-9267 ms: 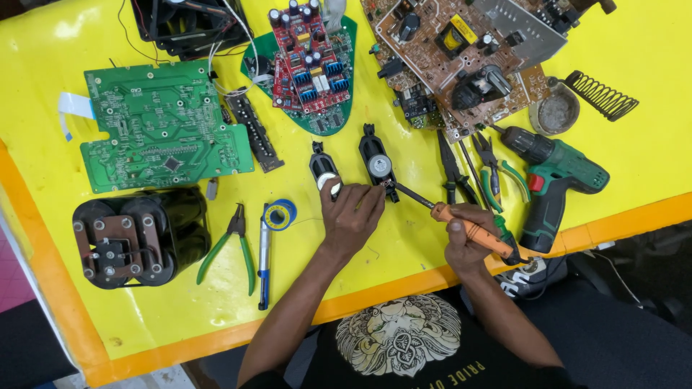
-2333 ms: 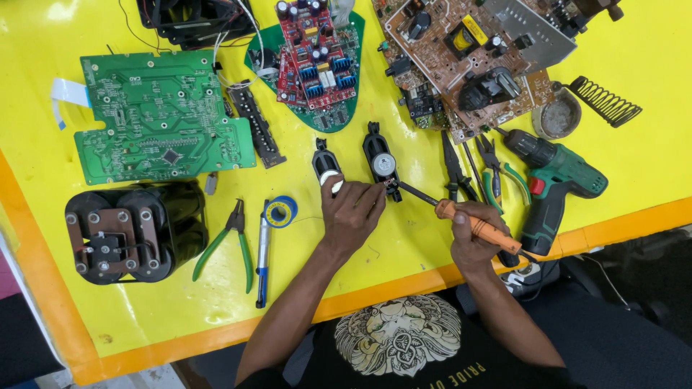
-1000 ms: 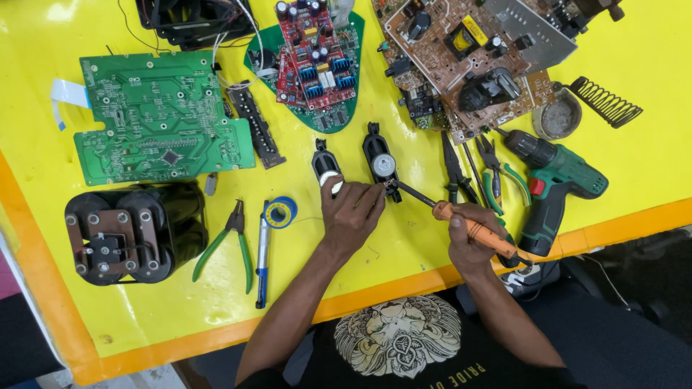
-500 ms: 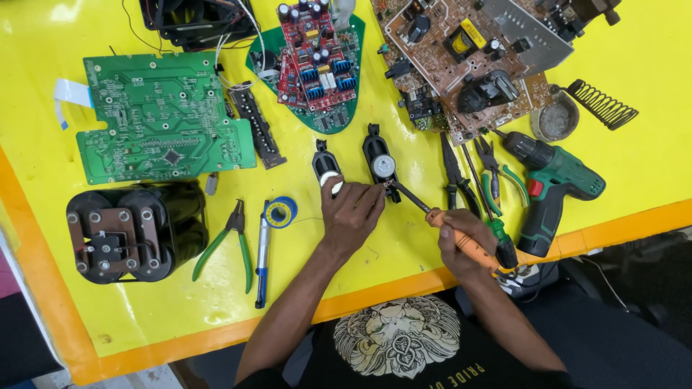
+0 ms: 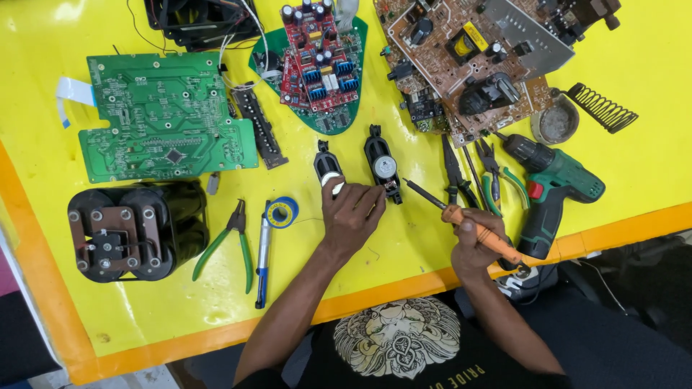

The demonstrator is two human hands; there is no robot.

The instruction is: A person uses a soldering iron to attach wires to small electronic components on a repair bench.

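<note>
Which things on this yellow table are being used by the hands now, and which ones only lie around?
In use:
- soldering iron in right hand
- two small black speakers, left hand on them

Lying about:
- green circuit board
- green drill
- green-handled pliers
- solder spool
- black capacitor block

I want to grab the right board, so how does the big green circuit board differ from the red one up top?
The big green circuit board is larger, rectangular, mostly flat, lying bare on the yellow table. The red circuit board is smaller, crowded with tall capacitors and blue parts, and rests on a rounded green board. Both lie untouched, beyond the hands.
</note>
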